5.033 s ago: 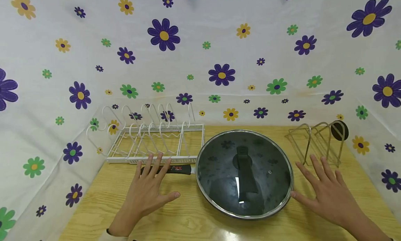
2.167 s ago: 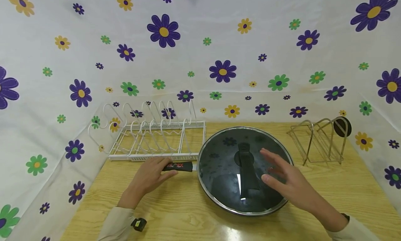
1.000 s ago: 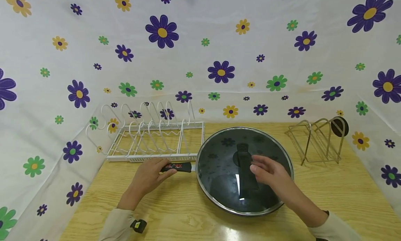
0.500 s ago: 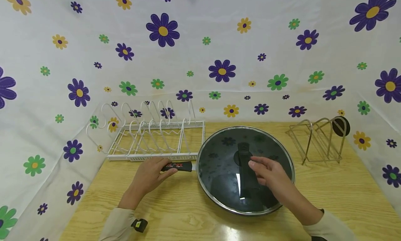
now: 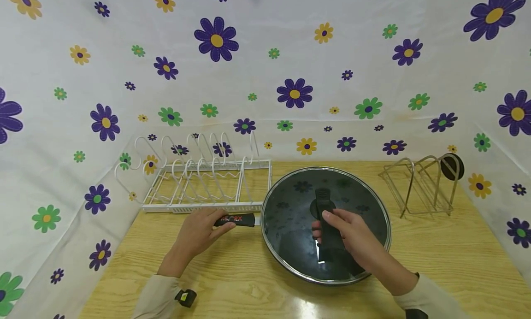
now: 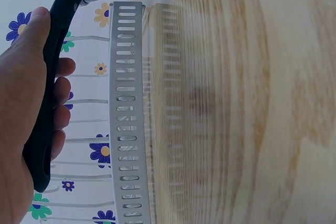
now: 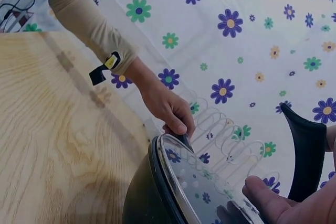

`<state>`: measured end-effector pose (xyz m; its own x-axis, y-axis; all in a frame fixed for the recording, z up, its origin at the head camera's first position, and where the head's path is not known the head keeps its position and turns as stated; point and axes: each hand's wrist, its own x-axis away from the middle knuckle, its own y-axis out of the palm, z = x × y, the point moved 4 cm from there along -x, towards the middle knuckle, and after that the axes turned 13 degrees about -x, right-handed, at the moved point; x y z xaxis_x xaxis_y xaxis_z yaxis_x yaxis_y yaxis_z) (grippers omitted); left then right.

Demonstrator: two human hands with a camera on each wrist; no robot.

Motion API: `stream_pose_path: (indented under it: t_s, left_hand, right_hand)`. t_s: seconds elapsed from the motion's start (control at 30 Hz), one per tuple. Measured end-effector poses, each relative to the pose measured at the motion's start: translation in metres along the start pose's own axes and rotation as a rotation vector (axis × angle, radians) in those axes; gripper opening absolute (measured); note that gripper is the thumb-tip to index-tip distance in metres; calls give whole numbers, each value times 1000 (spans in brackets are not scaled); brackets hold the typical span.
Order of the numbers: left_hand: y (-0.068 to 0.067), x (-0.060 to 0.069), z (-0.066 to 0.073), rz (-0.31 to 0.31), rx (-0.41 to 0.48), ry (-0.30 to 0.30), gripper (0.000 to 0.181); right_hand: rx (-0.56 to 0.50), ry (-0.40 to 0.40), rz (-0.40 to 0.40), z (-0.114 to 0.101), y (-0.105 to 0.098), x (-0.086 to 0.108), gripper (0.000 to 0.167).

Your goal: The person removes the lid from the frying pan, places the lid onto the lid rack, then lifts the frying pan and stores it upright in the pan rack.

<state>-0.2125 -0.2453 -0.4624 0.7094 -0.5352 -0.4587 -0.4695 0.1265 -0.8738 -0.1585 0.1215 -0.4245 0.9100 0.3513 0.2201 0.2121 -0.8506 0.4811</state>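
Note:
A frying pan [image 7: 137,195] sits on the table under a glass lid [image 5: 286,252] with a steel rim. My left hand [image 5: 198,233] grips the pan's black handle [image 5: 242,220]; in the left wrist view, the fingers [image 6: 62,90] curl round that handle. Over the lid, my right hand [image 5: 357,238] holds the upright black lid handle [image 5: 322,197], thumb on the near side and fingertips showing on the far side. In the right wrist view part of that hand is cut off by the frame's edge. The lid lies flat on the pan.
Behind the left hand stands a white wire rack [image 5: 207,207] with curved loops, close to the pan handle. At the back right is a metal wire rack [image 5: 410,190] with a black disc [image 5: 452,167] at its end. A flowered cloth [image 5: 257,70] surrounds the wooden table [image 5: 232,282].
My left hand came down from open above the pan handle and gripped it. My right hand moved left from beside the pan, over the lid, and closed round the lid handle.

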Motion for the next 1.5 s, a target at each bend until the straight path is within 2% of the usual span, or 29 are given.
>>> stream_pose_path:
  t_s: [0.27,0.6,1.1,1.33,1.5]
  left_hand:
    - [1,0,0,5,2,2,40]
    - [1,0,0,15,5,-2,47]
    - [3,0,-1,8,10,-12,49]
    - [1,1,1,14,11,-12,51]
    - [0,1,1,20,16,-11,54]
  right_hand:
    - [-42,31,36,3,3,-5,56]
    - [-130,60,-2,5,8,-10,59]
    - [-287,119,-105,7,13,-12,37]
    - [-341,166,-73,4,15,-11,30]
    - [-365,166,-65,4,19,-11,24]
